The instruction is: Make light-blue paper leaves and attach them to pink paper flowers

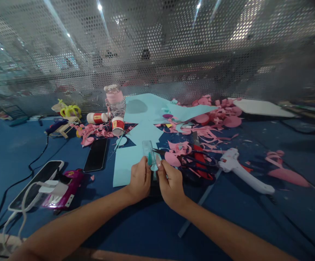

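Both of my hands are closed in front of me, their fingertips close together. My left hand [140, 181] and my right hand [170, 183] pinch a small light-blue piece [154, 167] between them; it looks like a curved or folded bit of sheet. Just beyond the fingers is a clear, pale strip [147, 146], and I cannot tell whether it joins the piece. Under and past my hands lie light-blue sheets [123, 165]. Dark-handled scissors [186, 156] are right of my fingers, beside a red utility knife [199, 157] and pink scraps [173, 158].
A white glue gun [244, 172] lies at right. At left are a black phone [95, 155], a purple toy-like object [67, 190] and a white-edged device [34, 188] with cables. A pink-topped bottle [115, 101] and red-white paper cups [117, 125] stand behind, before a perforated metal screen [157, 47].
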Demonstrator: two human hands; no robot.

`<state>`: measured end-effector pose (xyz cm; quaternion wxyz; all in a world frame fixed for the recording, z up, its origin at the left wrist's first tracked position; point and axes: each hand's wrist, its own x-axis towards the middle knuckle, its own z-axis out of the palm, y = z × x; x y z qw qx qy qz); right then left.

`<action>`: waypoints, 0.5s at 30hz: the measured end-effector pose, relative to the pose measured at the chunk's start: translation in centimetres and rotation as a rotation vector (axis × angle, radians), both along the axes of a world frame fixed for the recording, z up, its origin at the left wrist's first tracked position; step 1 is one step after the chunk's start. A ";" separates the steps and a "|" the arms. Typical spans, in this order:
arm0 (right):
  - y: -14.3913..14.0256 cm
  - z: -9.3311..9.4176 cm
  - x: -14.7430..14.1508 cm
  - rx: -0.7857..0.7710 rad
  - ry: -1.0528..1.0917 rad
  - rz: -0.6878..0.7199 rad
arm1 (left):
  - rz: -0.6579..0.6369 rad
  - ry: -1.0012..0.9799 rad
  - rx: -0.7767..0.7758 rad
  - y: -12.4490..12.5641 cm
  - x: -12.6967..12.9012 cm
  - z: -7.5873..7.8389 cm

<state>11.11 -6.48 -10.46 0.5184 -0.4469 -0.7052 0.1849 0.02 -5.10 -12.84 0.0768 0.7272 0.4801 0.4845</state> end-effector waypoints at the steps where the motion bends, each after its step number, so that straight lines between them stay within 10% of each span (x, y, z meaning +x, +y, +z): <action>1: 0.0 0.0 0.0 0.011 -0.011 -0.001 | -0.004 -0.005 -0.019 0.0 0.0 0.1; 6: 1.0 0.1 1.2 0.173 -0.146 0.005 | -0.154 -0.098 -0.134 0.3 -0.5 1.2; 15: 3.0 0.0 3.5 0.232 -0.242 0.124 | -0.372 -0.066 0.141 1.8 -1.4 1.9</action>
